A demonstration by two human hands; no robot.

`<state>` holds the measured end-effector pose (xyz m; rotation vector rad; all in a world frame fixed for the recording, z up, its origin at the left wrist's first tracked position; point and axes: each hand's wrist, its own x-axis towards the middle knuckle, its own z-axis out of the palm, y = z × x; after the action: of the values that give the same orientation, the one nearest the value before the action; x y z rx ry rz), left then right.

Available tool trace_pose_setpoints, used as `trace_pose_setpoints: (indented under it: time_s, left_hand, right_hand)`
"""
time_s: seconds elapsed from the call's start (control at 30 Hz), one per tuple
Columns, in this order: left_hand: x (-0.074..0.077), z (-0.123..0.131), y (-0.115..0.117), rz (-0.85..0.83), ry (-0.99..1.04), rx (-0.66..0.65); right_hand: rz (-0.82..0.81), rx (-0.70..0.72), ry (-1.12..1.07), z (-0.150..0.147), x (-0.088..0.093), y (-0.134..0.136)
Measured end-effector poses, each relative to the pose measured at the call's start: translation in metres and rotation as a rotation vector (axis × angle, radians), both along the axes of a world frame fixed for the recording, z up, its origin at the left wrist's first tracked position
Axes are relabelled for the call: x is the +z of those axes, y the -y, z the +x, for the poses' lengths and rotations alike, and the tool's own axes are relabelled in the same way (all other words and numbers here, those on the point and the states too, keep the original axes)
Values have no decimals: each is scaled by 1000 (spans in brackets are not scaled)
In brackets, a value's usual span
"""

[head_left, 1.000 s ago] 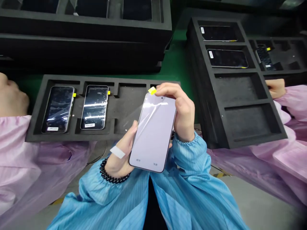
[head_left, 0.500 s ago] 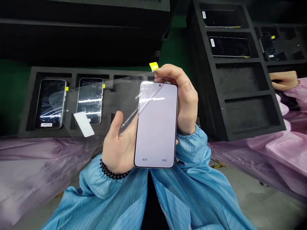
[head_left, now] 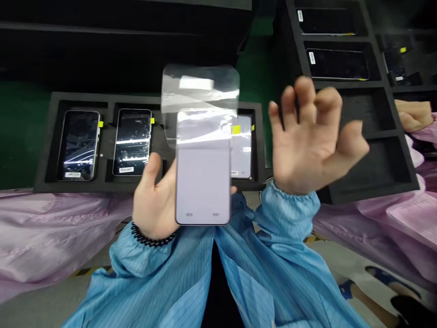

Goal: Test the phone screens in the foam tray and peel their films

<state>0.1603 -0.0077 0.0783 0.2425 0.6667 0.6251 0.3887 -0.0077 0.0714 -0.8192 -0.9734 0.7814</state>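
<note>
My left hand (head_left: 153, 205) grips a phone (head_left: 203, 187) upright from behind; its screen glows pale lilac. A clear protective film (head_left: 200, 91) with a yellow tab (head_left: 235, 130) curls up over the phone's top edge, blurred by motion. Whether the film still clings to the glass I cannot tell. My right hand (head_left: 312, 141) hangs to the right of the phone, fingers spread, holding nothing and touching nothing. Both my arms wear blue striped sleeves, and a black coiled band circles my left wrist.
Behind the phone lies a black foam tray (head_left: 48, 150) with two dark phones (head_left: 78, 143) and a lit one (head_left: 243, 146). A taller stack of foam trays (head_left: 372, 173) stands at the right. Pink-sleeved co-workers' arms (head_left: 51, 228) flank me; another person's hand (head_left: 411, 114) rests far right.
My right hand has let go of the yellow tab and swung away to the right, opening. The peeled film has sprung back up over the phone's top. The phone moved slightly left.
</note>
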Motion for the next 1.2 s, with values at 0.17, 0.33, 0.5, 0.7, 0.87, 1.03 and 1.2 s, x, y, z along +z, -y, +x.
trace_pose_setpoints:
  time_s: [0.17,0.33,0.5,0.7,0.87,1.03,1.2]
  left_hand:
    - [-12,-45,-25,235,-484,241]
    - [-28,-45,-40,389,-539,220]
    - [-44,-7,-43,500,-617,131]
    - [-62,-15,-25,1433,-1148,572]
    - [-81,-63,0,1738,-1366,244]
    - [-69,-48,-17,1453,-1259,-82]
    - [-59,-27,-40,1473,-1264,-70]
  right_hand:
    - [-178,-286,481,-4,-40,55]
    - [-309,-420,691,-27,-83,84]
    - [-298,-478,703,-19,-94,75]
    - [-257,-399,716,1,-84,68]
    - [-155,-218,1114,10,-75,75]
    - [-171,-167,1141,9,-72,72]
    - [-155,-203,1168,8,-67,70]
